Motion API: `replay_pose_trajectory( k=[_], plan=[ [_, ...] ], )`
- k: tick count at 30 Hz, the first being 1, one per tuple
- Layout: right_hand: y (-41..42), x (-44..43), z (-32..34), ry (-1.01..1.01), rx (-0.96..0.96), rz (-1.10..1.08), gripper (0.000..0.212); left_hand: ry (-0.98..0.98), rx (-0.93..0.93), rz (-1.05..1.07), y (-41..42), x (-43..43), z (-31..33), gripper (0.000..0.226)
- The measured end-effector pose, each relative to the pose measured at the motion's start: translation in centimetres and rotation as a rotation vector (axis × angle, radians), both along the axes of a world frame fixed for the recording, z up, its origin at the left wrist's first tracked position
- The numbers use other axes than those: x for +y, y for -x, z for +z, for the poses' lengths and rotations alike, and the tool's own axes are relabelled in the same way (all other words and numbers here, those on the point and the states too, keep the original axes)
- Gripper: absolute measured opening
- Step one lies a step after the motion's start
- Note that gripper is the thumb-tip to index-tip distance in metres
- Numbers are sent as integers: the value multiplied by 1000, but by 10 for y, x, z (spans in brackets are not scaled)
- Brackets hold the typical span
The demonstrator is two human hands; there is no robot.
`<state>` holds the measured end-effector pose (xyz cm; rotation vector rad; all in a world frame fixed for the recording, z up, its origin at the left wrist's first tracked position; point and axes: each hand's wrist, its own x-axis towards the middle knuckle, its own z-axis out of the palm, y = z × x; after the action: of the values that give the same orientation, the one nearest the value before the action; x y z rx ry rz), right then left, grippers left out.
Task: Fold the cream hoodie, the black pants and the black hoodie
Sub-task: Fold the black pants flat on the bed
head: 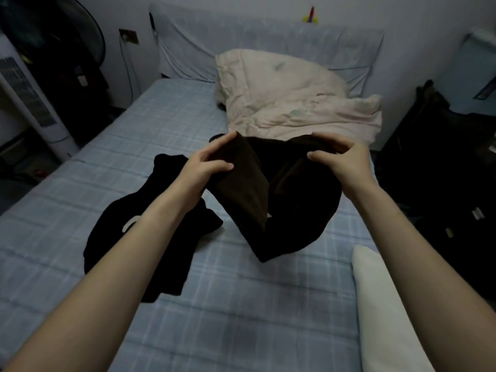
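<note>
Fingers of both hands, left hand and right hand, pinch one pair of black pants above mid-bed; one black hoodie lies toward the left edge, one cream hoodie at the right edge.

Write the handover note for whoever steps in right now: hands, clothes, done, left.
Left hand and right hand: both grip one edge of a dark garment, probably the black pants, lifted, its lower end on the bed.
Second black garment: crumpled, unfolded, left of it.
Cream fabric at the right edge, possibly the cream hoodie; state unclear.
Left: fold both dark pieces.
</note>
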<state>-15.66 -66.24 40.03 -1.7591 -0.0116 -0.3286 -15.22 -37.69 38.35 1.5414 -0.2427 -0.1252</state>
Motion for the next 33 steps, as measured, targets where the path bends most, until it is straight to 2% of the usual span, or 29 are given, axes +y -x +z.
replay_pose_trajectory(
  k=[3, 6, 9, 12, 14, 16, 19, 22, 25, 28, 29, 31, 32, 33],
  plan=[
    [10, -3, -21, 29, 63, 14, 43, 1, 67, -11, 16, 4, -26, 69],
    [27, -6, -76, 91, 183, 27, 41, -84, 116, -35, 37, 11, -76, 70],
    [53, -1, -170, 174, 331, 52, 42, -244, 187, -73, 59, 16, -157, 72],
    [92, 14, -279, 233, 555, 69, 41, -389, 354, -67, 87, 17, -254, 75],
    [124, 25, -335, 193, 688, 81, 38, -429, 494, -61, 110, 21, -306, 74],
    [152, 35, -369, 105, 752, 53, 37, -424, 558, -66, 130, 26, -339, 74],
    [172, 42, -382, 42, 727, 1, 38, -380, 591, -56, 150, 34, -361, 74],
    [181, 47, -377, 100, 680, 11, 42, -372, 605, -69, 171, 38, -365, 74],
    [199, 60, -379, 242, 653, 88, 47, -503, 571, -188, 200, 40, -372, 75],
    [207, 67, -383, 314, 742, 242, 45, -612, 611, -380, 210, 43, -380, 68],
    [204, 66, -381, 325, 764, 285, 46, -690, 583, -456, 204, 44, -379, 67],
    [190, 57, -377, 353, 725, 272, 47, -1003, 388, -552, 176, 38, -369, 67],
    [178, 50, -374, 359, 677, 223, 46, -1133, 244, -521, 156, 32, -361, 68],
    [165, 42, -370, 344, 628, 160, 45, -1168, 121, -443, 134, 22, -352, 68]
  ],
)
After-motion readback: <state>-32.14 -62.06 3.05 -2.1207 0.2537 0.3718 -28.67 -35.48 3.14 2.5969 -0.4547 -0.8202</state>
